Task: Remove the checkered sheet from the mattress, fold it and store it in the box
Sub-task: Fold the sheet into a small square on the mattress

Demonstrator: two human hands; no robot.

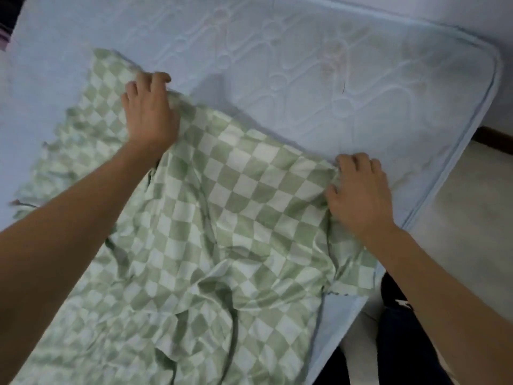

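1. While lying rumpled on the pale blue quilted mattress (347,79), the green-and-white checkered cotton sheet (222,218) is mid-fold.
2. Left hand (151,112) and right hand (359,190) each clamp its far edge, probably to align corners.

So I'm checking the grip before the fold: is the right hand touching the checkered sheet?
Touching. The head view shows the right hand with fingers curled over the checkered sheet at its far edge, fabric bunched beneath them.
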